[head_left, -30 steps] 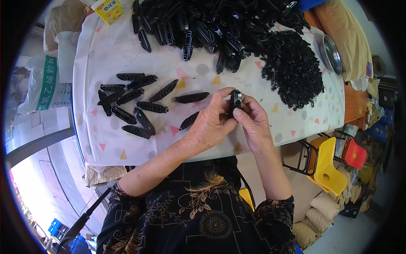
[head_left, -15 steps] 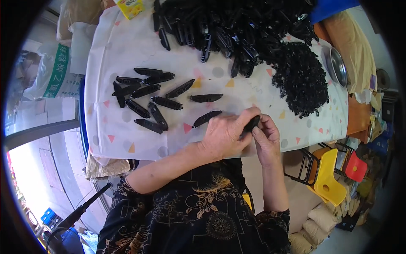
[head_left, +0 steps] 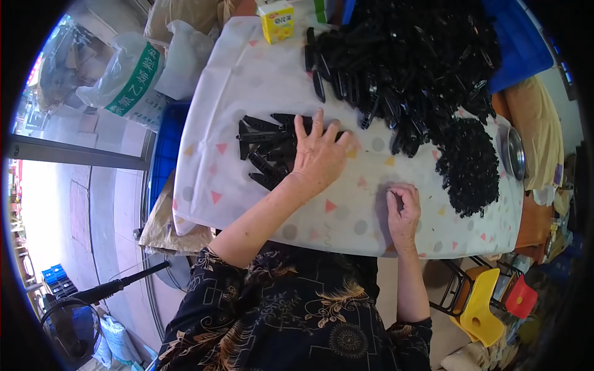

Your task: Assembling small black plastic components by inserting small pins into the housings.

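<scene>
Our left hand [head_left: 318, 154] lies flat, fingers spread, on the small row of black clips [head_left: 266, 145] near the table's [head_left: 216, 123] left edge. Right hand [head_left: 402, 210] loosely curled, apparently empty, near the front edge. A careless sweep could scatter the row.

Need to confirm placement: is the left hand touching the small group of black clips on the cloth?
Touching. The head view shows the left hand lying flat on the small group of black clips, covering their right ends.

A cloth-covered table [head_left: 247, 86] bears black clips [head_left: 266, 139] and a yellow carton [head_left: 276, 21].
</scene>
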Action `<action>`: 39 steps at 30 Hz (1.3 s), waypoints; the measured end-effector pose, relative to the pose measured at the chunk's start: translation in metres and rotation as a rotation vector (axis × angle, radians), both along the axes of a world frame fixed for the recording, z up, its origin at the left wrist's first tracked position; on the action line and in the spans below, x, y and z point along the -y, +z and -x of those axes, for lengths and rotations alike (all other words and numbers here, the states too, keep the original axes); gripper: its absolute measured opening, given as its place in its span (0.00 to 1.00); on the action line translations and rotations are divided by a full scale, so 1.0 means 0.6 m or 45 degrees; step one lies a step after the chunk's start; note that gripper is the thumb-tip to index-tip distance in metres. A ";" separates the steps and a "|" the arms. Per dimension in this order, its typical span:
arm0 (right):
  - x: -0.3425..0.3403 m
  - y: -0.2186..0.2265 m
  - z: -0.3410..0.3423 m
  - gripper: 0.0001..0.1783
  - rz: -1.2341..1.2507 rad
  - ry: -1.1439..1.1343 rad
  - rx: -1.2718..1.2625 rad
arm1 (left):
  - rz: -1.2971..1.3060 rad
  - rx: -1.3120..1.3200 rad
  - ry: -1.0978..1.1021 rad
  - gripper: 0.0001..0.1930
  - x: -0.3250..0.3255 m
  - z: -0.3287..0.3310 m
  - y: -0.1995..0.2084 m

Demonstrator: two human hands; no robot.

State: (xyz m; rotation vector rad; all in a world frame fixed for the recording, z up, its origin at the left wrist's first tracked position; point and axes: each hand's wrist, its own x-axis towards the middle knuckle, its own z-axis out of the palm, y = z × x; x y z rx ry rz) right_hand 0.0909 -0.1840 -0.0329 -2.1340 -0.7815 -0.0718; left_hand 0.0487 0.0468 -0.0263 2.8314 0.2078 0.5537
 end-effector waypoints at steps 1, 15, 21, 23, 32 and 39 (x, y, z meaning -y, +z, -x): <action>-0.001 0.002 0.001 0.04 -0.008 -0.002 0.011 | -0.065 0.013 0.040 0.15 -0.015 0.004 -0.002; -0.009 0.002 0.006 0.05 0.083 -0.069 0.213 | -0.336 -0.079 0.220 0.17 -0.343 0.121 -0.004; -0.014 0.003 0.001 0.06 0.030 -0.071 0.217 | -0.525 -0.224 0.493 0.18 -0.466 0.148 0.005; -0.007 0.001 -0.002 0.06 -0.141 -0.162 0.042 | -0.512 -0.098 0.432 0.18 -0.447 0.121 0.019; 0.082 0.023 -0.136 0.11 0.359 -0.630 0.414 | -0.323 0.028 -0.412 0.18 -0.215 -0.075 0.056; 0.076 0.028 -0.180 0.12 0.683 -0.525 0.497 | -0.451 -0.092 -0.576 0.12 -0.194 -0.128 0.046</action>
